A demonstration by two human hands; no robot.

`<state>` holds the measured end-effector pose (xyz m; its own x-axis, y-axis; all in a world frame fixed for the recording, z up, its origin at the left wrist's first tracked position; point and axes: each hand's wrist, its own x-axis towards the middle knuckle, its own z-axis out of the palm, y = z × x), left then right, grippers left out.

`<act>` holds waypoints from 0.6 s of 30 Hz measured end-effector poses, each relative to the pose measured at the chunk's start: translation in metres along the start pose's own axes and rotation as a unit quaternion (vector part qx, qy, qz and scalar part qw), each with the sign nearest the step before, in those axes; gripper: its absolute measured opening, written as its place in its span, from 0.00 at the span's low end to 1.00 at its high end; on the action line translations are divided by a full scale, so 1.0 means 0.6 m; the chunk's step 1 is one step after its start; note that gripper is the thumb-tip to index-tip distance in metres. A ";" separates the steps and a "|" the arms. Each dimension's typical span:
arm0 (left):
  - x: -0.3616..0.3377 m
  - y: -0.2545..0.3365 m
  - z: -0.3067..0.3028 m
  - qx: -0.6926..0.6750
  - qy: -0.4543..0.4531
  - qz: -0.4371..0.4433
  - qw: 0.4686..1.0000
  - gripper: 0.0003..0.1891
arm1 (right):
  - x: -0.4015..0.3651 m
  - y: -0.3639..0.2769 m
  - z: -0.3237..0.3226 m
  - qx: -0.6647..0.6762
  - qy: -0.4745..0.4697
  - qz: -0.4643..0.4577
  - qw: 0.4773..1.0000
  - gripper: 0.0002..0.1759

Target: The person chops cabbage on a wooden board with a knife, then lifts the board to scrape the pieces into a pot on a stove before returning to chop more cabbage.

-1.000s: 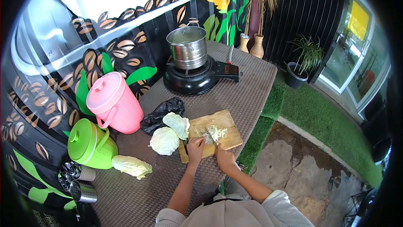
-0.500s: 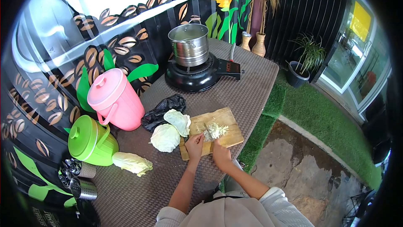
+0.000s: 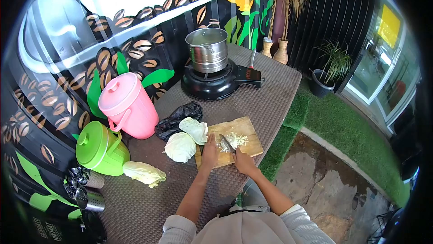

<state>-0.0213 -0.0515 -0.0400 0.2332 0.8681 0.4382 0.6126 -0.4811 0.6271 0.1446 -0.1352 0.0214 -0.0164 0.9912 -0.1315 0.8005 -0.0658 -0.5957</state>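
My right hand (image 3: 244,163) is closed round the handle of a knife (image 3: 227,143), its blade angled up and left over the wooden cutting board (image 3: 252,146). Finely chopped pale bits, garlic-like but too small to name surely, lie in a heap (image 3: 237,141) around the blade. At the board's left side rests my left hand (image 3: 209,154), fingers stretched out, holding nothing. Close by it are a round cabbage (image 3: 179,147) and a loose cabbage piece (image 3: 194,130), which overlaps the board's left corner.
Behind the cabbage lies a black plastic bag (image 3: 181,118). A steel pot (image 3: 207,51) sits on a black portable stove (image 3: 209,85). Left stand a pink jug (image 3: 128,106), a green jug (image 3: 101,149), a napa cabbage (image 3: 144,173) and steel utensil holders (image 3: 90,199). The woven-patterned table (image 3: 153,208) curves rightward.
My left hand has drawn back from the knife blade and chopped heap to the board's left side, its fingers straightening. My right hand has shifted slightly right, and the blade shows more clearly.
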 end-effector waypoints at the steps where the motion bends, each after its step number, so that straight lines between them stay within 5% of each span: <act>1: -0.001 0.000 -0.008 0.001 0.001 -0.001 1.000 0.25 | 0.000 0.005 0.002 0.015 0.010 -0.012 1.000 0.17; 3: -0.007 0.001 -0.021 -0.021 -0.079 -0.021 0.996 0.24 | 0.002 0.012 0.003 0.023 0.017 -0.015 0.999 0.18; 7: -0.015 0.014 -0.030 -0.087 -0.072 0.016 0.993 0.24 | -0.003 -0.001 -0.003 0.043 0.049 -0.017 0.998 0.18; 12: -0.015 0.024 -0.027 -0.245 0.049 -0.056 0.967 0.17 | -0.009 -0.027 0.015 0.041 0.065 -0.014 0.997 0.17; 18: -0.026 0.057 -0.035 -0.013 0.107 -0.048 0.993 0.08 | -0.008 -0.044 0.038 0.002 0.058 -0.024 0.998 0.16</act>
<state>-0.0199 -0.0840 -0.0116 0.0077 0.8658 0.5004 0.6045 -0.4027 0.6874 0.1097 -0.1405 0.0197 0.0143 0.9998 -0.0098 0.7978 -0.0173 -0.6027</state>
